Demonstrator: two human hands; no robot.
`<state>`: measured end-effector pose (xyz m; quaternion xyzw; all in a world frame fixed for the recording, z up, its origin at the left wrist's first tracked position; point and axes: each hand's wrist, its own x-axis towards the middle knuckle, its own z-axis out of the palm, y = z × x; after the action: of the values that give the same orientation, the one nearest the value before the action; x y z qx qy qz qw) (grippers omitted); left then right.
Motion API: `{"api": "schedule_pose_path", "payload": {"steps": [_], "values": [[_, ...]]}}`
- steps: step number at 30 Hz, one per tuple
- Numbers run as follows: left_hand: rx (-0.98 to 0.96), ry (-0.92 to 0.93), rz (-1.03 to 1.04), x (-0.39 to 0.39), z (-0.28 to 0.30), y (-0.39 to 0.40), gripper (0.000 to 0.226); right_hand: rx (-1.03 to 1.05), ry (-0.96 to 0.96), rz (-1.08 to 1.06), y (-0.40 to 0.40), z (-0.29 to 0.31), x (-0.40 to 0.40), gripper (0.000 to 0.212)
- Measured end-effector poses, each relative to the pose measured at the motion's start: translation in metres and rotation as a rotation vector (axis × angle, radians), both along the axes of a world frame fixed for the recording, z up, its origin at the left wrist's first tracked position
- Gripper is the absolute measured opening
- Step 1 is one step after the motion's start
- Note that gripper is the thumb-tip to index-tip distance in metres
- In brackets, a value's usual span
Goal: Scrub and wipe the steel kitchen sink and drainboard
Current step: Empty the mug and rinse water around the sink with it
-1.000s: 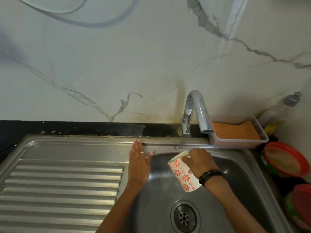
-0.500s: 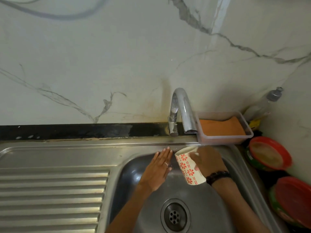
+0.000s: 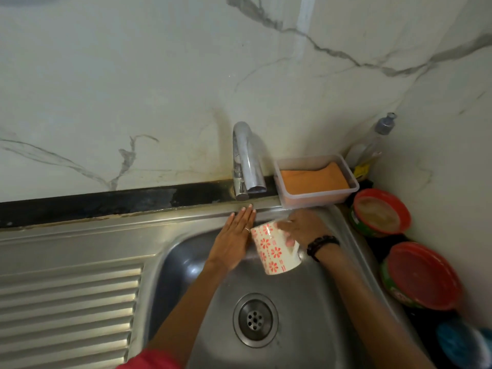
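**Flat palm on the sink's back wall, mug tipped beside it**

While the left hand (image 3: 234, 239) lies flat with its fingers straight and together against the back wall of the steel sink (image 3: 306, 296), its fingertips reach up onto the rear rim just below the tap (image 3: 246, 161). A thin ring shows on one finger. The right hand (image 3: 303, 227) grips a white mug (image 3: 274, 251) printed with red flowers, fingers curled round the handle side, the mug tilted with its mouth toward the back rim and its base toward the camera. The mug hangs over the basin, just beside the left hand and touching or nearly touching it; which one cannot be told. A dark beaded bracelet (image 3: 320, 245) sits on the right wrist.

The round drain (image 3: 255, 319) lies in the basin floor, nearer the camera than both hands. To the left, the ribbed drainboard (image 3: 69, 310) joins the basin. Behind the sink runs a black strip of bench (image 3: 106, 202) under a white marbled wall (image 3: 159, 75). At the right rear corner a clear plastic tub (image 3: 316, 179) holds an orange sponge (image 3: 314, 179), with a clear bottle (image 3: 372, 147) leaning behind it. Two red-rimmed bowls (image 3: 379, 211) sit along the right side of the sink. A red sleeve (image 3: 149, 360) shows at the bottom edge.
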<state>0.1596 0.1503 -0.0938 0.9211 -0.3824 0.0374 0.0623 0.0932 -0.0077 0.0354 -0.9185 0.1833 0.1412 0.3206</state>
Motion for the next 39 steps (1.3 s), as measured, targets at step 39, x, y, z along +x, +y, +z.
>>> {"api": "schedule_pose_path", "payload": {"steps": [39], "values": [[-0.481, 0.203, 0.314, -0.013, 0.061, 0.014, 0.032, 0.216, 0.027, -0.006, 0.025, -0.009, -0.055, 0.027]]}}
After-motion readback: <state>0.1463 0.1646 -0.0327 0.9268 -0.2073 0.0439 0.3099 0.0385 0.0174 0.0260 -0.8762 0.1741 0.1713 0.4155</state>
